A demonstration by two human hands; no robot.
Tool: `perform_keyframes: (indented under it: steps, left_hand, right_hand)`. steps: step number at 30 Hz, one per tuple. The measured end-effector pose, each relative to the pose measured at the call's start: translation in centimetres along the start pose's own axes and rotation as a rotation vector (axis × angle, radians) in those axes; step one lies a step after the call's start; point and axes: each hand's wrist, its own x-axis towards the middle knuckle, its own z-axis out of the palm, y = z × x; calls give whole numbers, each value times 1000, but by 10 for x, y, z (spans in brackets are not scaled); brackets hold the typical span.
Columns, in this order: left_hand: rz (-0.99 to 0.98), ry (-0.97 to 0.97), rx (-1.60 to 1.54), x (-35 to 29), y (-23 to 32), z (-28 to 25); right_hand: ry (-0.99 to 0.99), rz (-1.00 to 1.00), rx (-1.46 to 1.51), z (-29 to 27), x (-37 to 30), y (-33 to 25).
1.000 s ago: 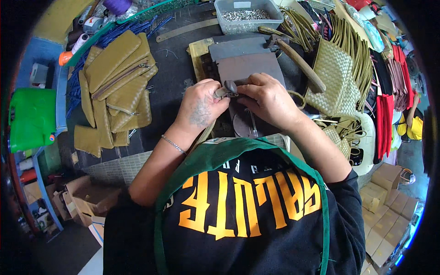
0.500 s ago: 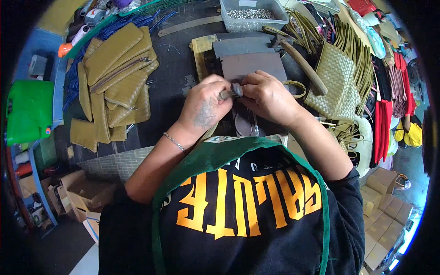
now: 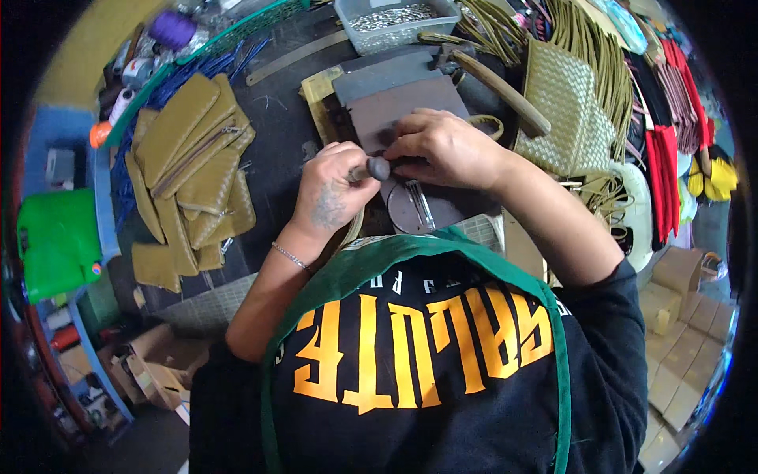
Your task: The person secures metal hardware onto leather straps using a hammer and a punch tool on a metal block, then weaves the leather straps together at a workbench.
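My left hand (image 3: 333,188) is closed round a short rod-like hand tool (image 3: 377,167) with a dark, rounded end. My right hand (image 3: 448,150) is at its right, thumb and fingers pinched together near the tool; what they hold is hidden. A narrow olive strap (image 3: 354,227) hangs below my left hand. Both hands are over a brown board (image 3: 387,107) on the dark worktable. A dark round piece (image 3: 403,207) lies just below them, with a slim metal tool (image 3: 422,207) across it. Beyond my right hand rests a wooden-handled hammer (image 3: 505,93).
Olive woven pouches (image 3: 189,158) are heaped at the left. A clear tub (image 3: 399,22) of small metal parts stands at the back. To the right are a woven olive panel (image 3: 564,110) and bundled straps (image 3: 592,55). A green jerrycan (image 3: 57,233) is at the far left.
My view has shifted, so the table's things appear further left. My hands have come slightly apart, and more of the round piece and metal tool below them shows.
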Motion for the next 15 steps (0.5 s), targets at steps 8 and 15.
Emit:
perform_keyframes:
  steps: [8, 15]
  left_hand:
    - [-165, 18, -102, -7, -2, 6]
    - [-232, 31, -146, -8, -3, 8]
  right_hand:
    - [34, 13, 2, 14, 0, 4]
    - [66, 53, -14, 17, -7, 1]
